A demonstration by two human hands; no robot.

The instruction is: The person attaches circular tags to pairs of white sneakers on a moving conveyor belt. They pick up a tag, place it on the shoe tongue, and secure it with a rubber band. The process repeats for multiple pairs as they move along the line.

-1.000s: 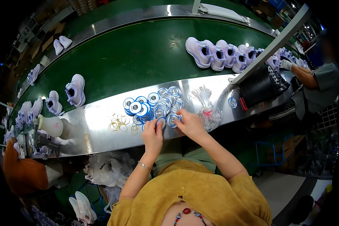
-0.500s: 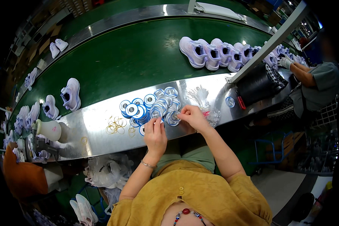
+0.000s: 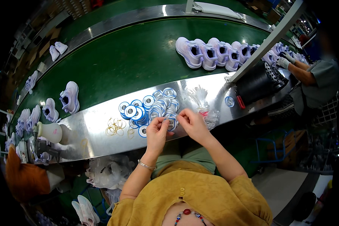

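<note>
A heap of round white tags (image 3: 138, 113) with blue rims and dark print lies on the metal ledge, some with clear plastic over them. In front of the heap, my left hand (image 3: 156, 132) is closed on one round tag (image 3: 172, 124), with the thumb on top and fingers partly beneath. Close to the tag's right edge, my right hand (image 3: 194, 125) has thumb and forefinger pinched together. Whatever sits in that pinch is too small to make out. Right of the heap lies a bundle of clear plastic fasteners (image 3: 200, 96) beside a crumpled clear bag (image 3: 211, 117).
Yellow rubber bands (image 3: 115, 127) lie left of the tags. White-lilac sneakers (image 3: 190, 52) line the green belt (image 3: 128, 56). A slanted post (image 3: 267, 43) and black container (image 3: 256, 83) stand right, near a gloved co-worker (image 3: 316, 77). At left is a white tape roll (image 3: 50, 132).
My left hand has shifted right and turned, and a round tag now shows at its fingertips. My right hand has come off the heap slightly. The sneakers sit a little further left.
</note>
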